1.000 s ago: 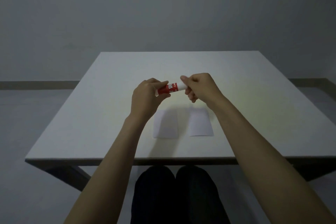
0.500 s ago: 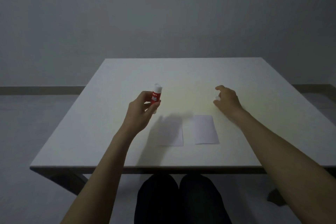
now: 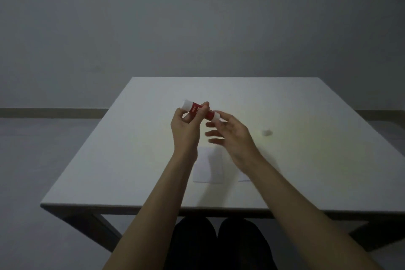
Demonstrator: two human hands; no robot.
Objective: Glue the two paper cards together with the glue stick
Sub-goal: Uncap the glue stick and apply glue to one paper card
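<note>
My left hand (image 3: 186, 129) holds the red and white glue stick (image 3: 196, 109) above the table, tilted nearly level with its uncapped white tip pointing left. My right hand (image 3: 232, 136) is at the stick's right end, thumb and forefinger pinching the white base while the other fingers spread apart. The small white cap (image 3: 267, 132) lies on the table to the right of my hands. Below my hands the left paper card (image 3: 208, 167) lies flat. The right paper card (image 3: 244, 178) is mostly hidden under my right forearm; only a corner shows.
The white table (image 3: 131, 160) stands against a grey wall, its near edge just above my dark-trousered knees (image 3: 219, 245). Grey floor shows to the left of the table.
My right hand left the cap on the table at the right and came back to the stick's base. My left hand tipped the stick from upright to nearly level.
</note>
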